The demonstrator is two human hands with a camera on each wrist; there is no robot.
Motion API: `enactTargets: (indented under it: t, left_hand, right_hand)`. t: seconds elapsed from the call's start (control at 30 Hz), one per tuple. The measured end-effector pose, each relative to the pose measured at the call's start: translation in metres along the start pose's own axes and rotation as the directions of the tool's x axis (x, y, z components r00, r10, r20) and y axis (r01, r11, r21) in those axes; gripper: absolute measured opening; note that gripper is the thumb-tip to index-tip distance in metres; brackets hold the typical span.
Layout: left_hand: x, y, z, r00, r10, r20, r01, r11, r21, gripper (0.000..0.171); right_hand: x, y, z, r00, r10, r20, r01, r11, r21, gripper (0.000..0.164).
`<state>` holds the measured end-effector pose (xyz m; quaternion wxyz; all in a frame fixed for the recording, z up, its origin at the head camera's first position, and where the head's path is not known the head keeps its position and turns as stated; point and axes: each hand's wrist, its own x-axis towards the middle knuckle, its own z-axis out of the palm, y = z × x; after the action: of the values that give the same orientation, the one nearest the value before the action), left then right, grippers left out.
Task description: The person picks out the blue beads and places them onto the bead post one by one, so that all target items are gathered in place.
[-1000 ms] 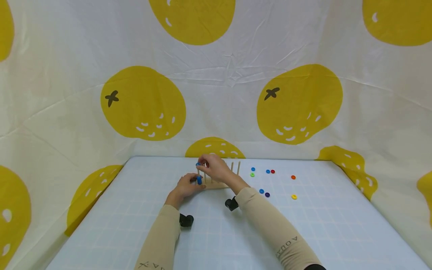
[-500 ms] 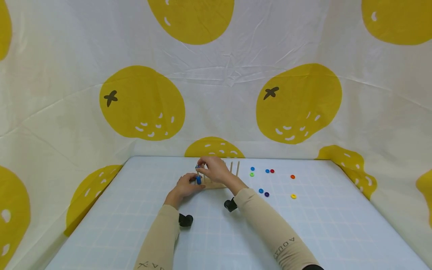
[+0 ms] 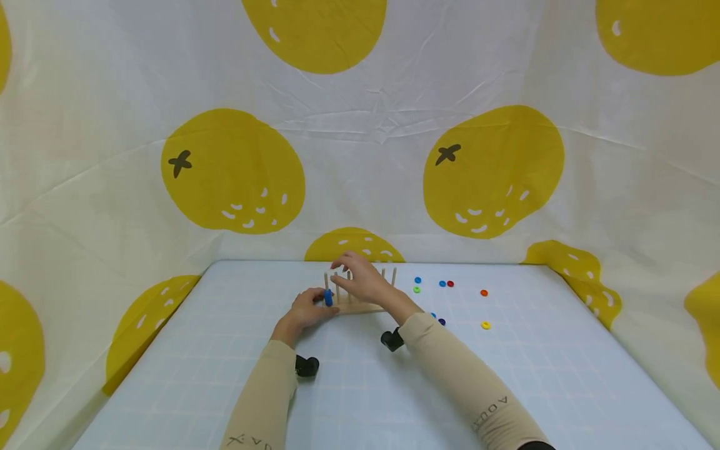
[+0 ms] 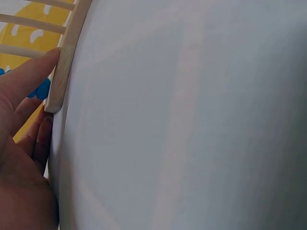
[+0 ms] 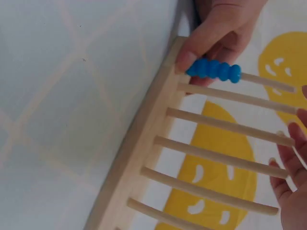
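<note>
A wooden peg rack (image 3: 360, 308) stands on the table, with a row of upright pegs along its base. Blue rings (image 5: 213, 70) are stacked at the bottom of its leftmost peg. My left hand (image 3: 306, 309) grips the left end of the base; in the left wrist view the thumb (image 4: 36, 72) lies along the front and the other fingers are behind. Beside the peg tops, my right hand (image 3: 362, 281) has its fingers spread and holds nothing. The right wrist view shows its fingertips (image 5: 283, 143) close to the peg ends.
Loose rings lie to the right of the rack: a green ring (image 3: 417, 290), a red ring (image 3: 450, 284), an orange ring (image 3: 484, 292), a yellow ring (image 3: 485, 325) and several blue or purple ones. My right sleeve (image 3: 450, 362) partly covers two. A fruit-print cloth (image 3: 365, 187) hangs behind the table.
The blue ring my right hand held at the top of the leftmost peg has been let go and is now down at the stack. That hand's fingers have parted and moved slightly right.
</note>
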<state>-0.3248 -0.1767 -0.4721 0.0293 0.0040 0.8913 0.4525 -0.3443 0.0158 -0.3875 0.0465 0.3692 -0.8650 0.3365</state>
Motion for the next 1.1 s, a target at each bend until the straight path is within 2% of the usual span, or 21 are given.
enactTargets:
  t: [0.17, 0.5, 0.8, 1.1]
  left_hand:
    - [0.000, -0.001, 0.001, 1.000, -0.018, 0.006, 0.018, 1.000, -0.002, 0.051]
    - [0.002, -0.001, 0.002, 0.999, -0.043, 0.004, 0.043, 0.999, -0.004, 0.049]
    - [0.001, 0.004, 0.000, 0.999, -0.048, -0.004, 0.048, 0.999, -0.004, 0.050]
    - [0.001, -0.001, 0.003, 0.999, -0.046, -0.008, 0.046, 0.999, -0.016, 0.049]
  right_hand:
    - [-0.011, -0.003, -0.013, 1.000, -0.006, 0.021, 0.006, 0.999, -0.032, 0.031]
    - [-0.040, 0.002, -0.050, 1.000, 0.027, -0.005, -0.027, 0.998, -0.058, 0.035]
    - [-0.070, 0.024, -0.074, 0.995, 0.082, -0.062, -0.086, 0.994, -0.060, 0.034]
    - [-0.107, 0.056, -0.083, 0.983, 0.166, -0.079, -0.172, 0.983, -0.062, 0.034]
